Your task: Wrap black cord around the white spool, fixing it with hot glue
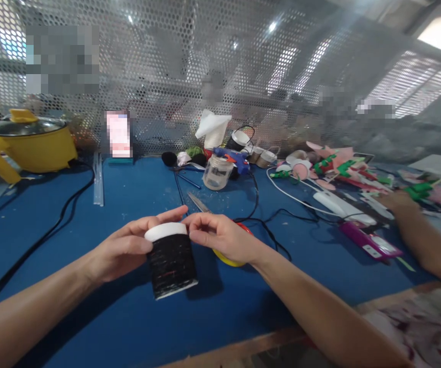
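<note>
**Both hands on the black-wrapped cup near the front edge of the worktop**

Your left hand [122, 250] grips the black-wrapped cup [171, 263] from its left side, fingers curled round the wall and the thumb reaching over the white rim. Your right hand [220, 237] meets it from the other side, fingertips pressed together in a pinch at the top right of the rim. The cup sits tilted between your hands, its base resting on or just above the blue worktop [128, 204]; you cannot tell which. It is near the front edge, about midway along.

Just behind your right hand a yellow object [228, 259] shows under the wrist, and scissors [199, 203] lie a little further back. A black cable [260, 217] loops past them towards the blue glue gun [233, 157], which stands beside a clear jar [217, 172] near the back edge. A yellow pot [26, 143] with a glass lid sits at the back left corner, its black cord [44, 230] running forward along the left side.

Along the right side lie pink and green craft pieces [339, 166], a white device [337, 203] and a purple box [369, 243]. Another person's arm [427, 240] reaches in from the right edge among them.
</note>
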A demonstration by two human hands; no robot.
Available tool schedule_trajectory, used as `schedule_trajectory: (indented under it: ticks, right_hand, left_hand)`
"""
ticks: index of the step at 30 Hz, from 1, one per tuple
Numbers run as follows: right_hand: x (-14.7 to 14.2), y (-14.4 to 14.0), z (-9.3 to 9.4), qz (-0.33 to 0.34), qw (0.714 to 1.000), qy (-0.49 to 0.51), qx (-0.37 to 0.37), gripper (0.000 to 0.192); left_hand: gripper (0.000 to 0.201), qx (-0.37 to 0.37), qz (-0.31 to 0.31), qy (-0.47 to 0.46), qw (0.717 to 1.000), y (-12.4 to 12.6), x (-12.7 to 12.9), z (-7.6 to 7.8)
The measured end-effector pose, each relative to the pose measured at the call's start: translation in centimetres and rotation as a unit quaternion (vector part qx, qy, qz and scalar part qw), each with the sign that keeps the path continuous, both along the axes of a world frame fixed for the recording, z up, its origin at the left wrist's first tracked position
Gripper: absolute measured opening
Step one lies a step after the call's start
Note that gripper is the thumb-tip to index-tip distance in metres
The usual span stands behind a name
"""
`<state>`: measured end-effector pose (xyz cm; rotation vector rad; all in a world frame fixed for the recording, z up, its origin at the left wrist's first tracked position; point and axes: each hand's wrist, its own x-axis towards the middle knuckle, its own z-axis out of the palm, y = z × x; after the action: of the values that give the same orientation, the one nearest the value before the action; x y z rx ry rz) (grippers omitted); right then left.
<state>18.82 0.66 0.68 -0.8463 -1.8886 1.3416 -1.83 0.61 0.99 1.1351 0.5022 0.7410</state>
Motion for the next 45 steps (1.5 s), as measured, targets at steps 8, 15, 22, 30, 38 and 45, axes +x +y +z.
schedule_trajectory:
  ticks: [8, 15, 22, 30, 38, 45]
  right_hand:
    - [0.3, 0.0, 0.2, 0.023, 0.988, 0.073, -0.131, 0.025]
    - [0.8, 0.1, 0.8, 0.017, 0.998, 0.034, -0.057, 0.017]
    - [0.9, 0.0, 0.7, -0.018, 0.983, -0.125, 0.130, 0.011]
    - [0.4, -0.1, 0.8, -0.021, 0.964, -0.187, 0.190, 0.011]
    - [0.1, -0.5, 0.9, -0.023, 0.962, -0.176, 0.206, 0.012]
    - [0.1, -0.4, 0.8, -0.029, 0.963, -0.173, 0.206, 0.013]
  left_hand:
    - [0.008, -0.011, -0.025, -0.008, 1.000, 0.3, -0.1, -0.3]
    - [0.010, -0.007, -0.002, 0.050, 0.999, 1.0, -0.1, -0.9]
    - [0.015, 0.077, -0.017, 0.137, 0.987, 1.7, -0.2, -1.8]
    - [0.019, 0.320, 0.048, 0.287, 0.902, 0.8, 0.6, -0.8]
    - [0.013, 0.329, 0.042, 0.283, 0.900, 0.6, 1.2, -0.9]
    - [0.011, 0.301, 0.036, 0.258, 0.917, 0.5, 1.1, -1.2]
